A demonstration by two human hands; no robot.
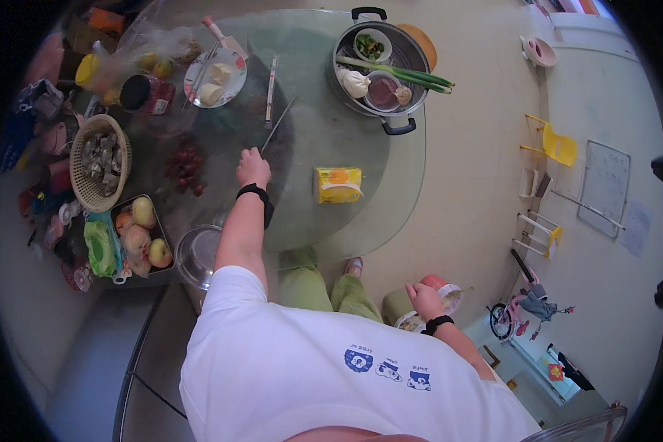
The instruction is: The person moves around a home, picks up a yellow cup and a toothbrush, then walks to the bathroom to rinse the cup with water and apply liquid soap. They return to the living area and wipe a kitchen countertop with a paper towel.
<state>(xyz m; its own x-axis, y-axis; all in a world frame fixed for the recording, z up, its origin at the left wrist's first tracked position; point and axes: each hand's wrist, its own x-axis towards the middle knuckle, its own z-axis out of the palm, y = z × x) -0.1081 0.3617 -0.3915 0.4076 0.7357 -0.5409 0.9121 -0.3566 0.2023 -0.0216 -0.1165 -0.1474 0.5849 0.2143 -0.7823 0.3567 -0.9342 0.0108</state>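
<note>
My left hand [253,169] is closed around the near end of a thin, dark stick-like tool [279,124] over the glass table [390,214]; its exact kind is too fine to make out. Beyond it lies a long, narrow, pale strip with printing [271,92]. Off the table's near right side, my right hand [424,301] is held with curled fingers above a bin [399,308] with a pale liner. Whatever is in those fingers, if anything, is hidden. A red rounded thing [433,281] shows just behind that hand. A yellow tissue pack [337,185] sits right of my left hand.
A steel pot [339,92] holds scallions, garlic and bowls. Leftward are a floral plate [232,82], red grapes [185,166], a woven basket [81,188], a fruit tray [166,225] and a metal bowl [199,254]. Yellow chairs [558,147] stand by the right wall.
</note>
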